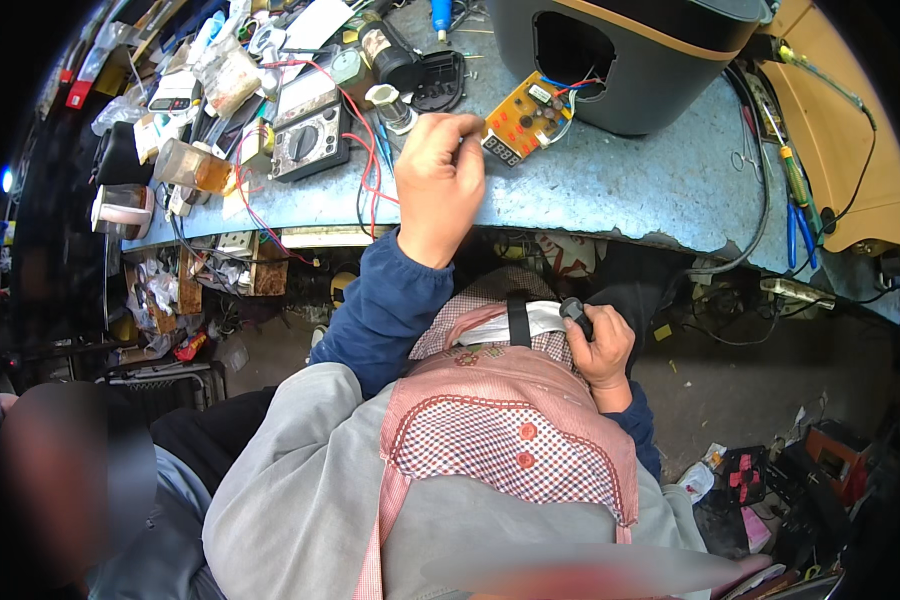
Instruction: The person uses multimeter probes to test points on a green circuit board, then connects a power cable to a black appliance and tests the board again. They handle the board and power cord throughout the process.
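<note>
My left hand [438, 178] is over the bench's front edge, its fingers closed at the left edge of an orange circuit board [536, 108]. The fingertips are partly hidden, but they seem to pinch the board's edge. The board carries a dark digit display, and red, blue and white wires run from it into the opening of a dark grey appliance housing [650, 75]. Down by my lap, my right hand [604, 346] is wrapped around a short black object [574, 314] with a rounded end. Most of that object is hidden in the fingers.
Left of my left hand lies an analog multimeter [308, 142] with red leads, beside a black round cover [438, 80] and jars. A tipped cup [196, 166] holds brown stuff. Pliers [800, 235] and screwdrivers [794, 178] lie at the right. Another person sits at the lower left.
</note>
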A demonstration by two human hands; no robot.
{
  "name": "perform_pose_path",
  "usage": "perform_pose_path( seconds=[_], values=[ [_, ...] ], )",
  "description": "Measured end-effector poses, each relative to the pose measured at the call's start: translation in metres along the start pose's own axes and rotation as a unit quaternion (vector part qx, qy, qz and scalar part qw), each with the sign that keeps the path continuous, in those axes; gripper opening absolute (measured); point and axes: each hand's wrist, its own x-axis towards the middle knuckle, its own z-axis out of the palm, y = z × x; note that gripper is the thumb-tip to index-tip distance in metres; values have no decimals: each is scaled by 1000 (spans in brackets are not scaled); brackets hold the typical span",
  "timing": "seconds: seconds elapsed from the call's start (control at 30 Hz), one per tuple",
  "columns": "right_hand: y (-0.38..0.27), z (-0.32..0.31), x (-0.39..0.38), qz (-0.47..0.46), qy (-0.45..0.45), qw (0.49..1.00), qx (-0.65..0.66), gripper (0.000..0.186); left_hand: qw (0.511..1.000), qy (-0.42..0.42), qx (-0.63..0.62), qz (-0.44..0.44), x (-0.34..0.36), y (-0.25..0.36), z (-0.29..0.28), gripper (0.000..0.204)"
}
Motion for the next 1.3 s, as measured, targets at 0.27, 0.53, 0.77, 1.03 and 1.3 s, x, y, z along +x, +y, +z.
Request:
perform_pose_path(
  seconds=[0.27,0.53,0.77,1.03,1.3],
  values=[
    [-2,-1,2,1,-2,1000,2,27,987,-62,85,118,-27,26,-3,44],
    [-4,-1,2,6,-6,1000,-1,26,986,-92,106,88,-27,29,7,77],
    [-3,-1,1,6,-4,1000,2,26,983,-38,125,132,-27,25,7,73],
    [-4,-2,2,6,-10,1000,2,26,978,-2,165,125,-31,20,8,53],
    [-4,-3,1,6,-9,1000,0,26,987,22,134,85,-29,14,9,31]
  ],
)
